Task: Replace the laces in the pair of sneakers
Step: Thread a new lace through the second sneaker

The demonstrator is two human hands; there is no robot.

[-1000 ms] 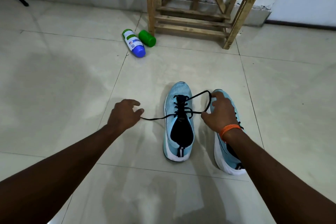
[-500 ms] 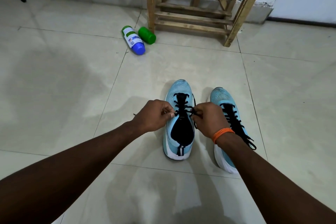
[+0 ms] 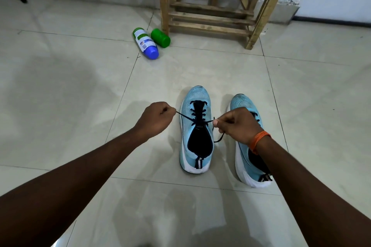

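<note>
Head view — black lace (image 3: 184, 116) taut — bottle (image 3: 146, 43) label unreadable.

Both hands pinch black lace (image 3: 185, 117) ends, left sneaker (image 3: 196, 126); right sneaker (image 3: 244, 104) beside

No words or numbers can be read. The bottle (image 3: 145, 43) lying on the floor at upper centre of the frame has a printed label (image 3: 142, 39), its print too small and blurred to make out.
</note>
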